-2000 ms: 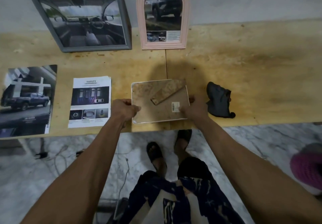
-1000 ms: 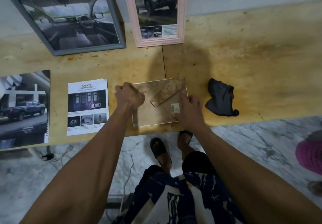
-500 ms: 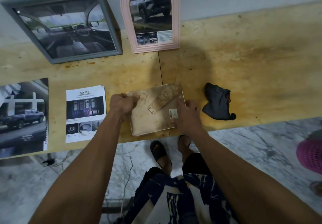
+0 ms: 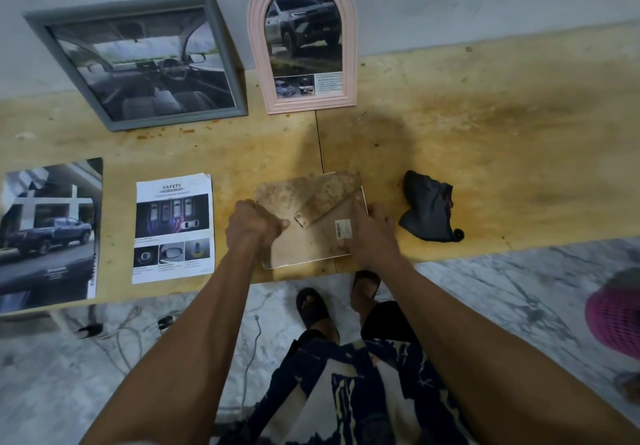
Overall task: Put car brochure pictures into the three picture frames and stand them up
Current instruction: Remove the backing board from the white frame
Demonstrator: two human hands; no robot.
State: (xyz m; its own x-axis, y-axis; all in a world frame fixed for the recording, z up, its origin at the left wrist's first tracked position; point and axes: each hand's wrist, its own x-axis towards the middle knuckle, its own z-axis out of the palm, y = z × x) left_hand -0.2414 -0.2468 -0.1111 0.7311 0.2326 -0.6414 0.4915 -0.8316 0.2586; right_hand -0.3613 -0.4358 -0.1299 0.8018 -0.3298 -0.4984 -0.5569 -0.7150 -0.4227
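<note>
A third picture frame lies face down near the table's front edge, its stained brown back and stand flap up. My left hand grips its left edge with curled fingers. My right hand presses on the right side of the back, one finger stretched along the frame's right edge. A grey frame with a car-interior picture and a pink arched frame with a truck picture lean upright against the wall. A loose "SAFETY" brochure page lies left of the hands.
A car brochure lies at the far left of the wooden table. A crumpled dark cloth sits right of the face-down frame. Cables lie on the marble floor below; a pink basket is at the right edge.
My left hand moved from the frame's lower left edge up to its upper left part. My right hand shifted onto the back near the label. The frame stays face down.
</note>
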